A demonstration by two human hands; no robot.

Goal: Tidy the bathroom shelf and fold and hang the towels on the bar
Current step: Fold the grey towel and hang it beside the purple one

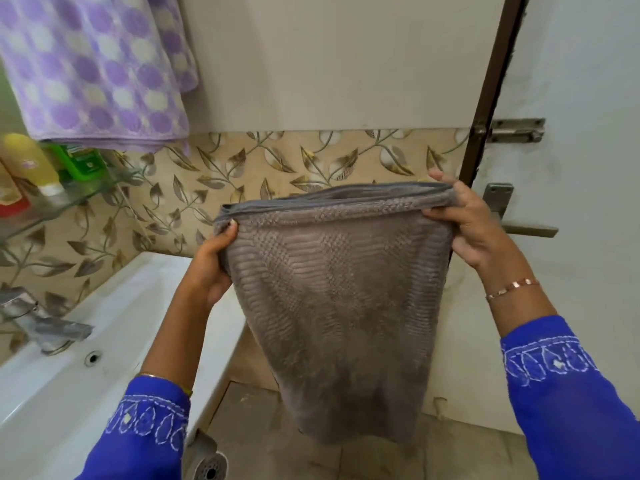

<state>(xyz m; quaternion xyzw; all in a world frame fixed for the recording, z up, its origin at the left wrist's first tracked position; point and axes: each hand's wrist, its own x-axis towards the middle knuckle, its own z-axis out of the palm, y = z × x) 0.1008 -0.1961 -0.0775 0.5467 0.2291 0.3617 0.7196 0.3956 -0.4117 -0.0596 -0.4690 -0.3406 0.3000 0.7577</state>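
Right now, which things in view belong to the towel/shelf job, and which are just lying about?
Job:
grey towel, held by left hand and right hand
purple towel, already hung
glass shelf with yellow bottle, green bottle

Lying about:
sink
tap
door latch

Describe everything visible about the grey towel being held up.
The grey towel is brownish-grey terry with a woven ribbed and diamond texture and a smooth grey band along its top edge. It looks folded over, with layered edges at the top, and hangs straight down in mid-air. The left hand and right hand pinch its upper corners; nothing else touches it.
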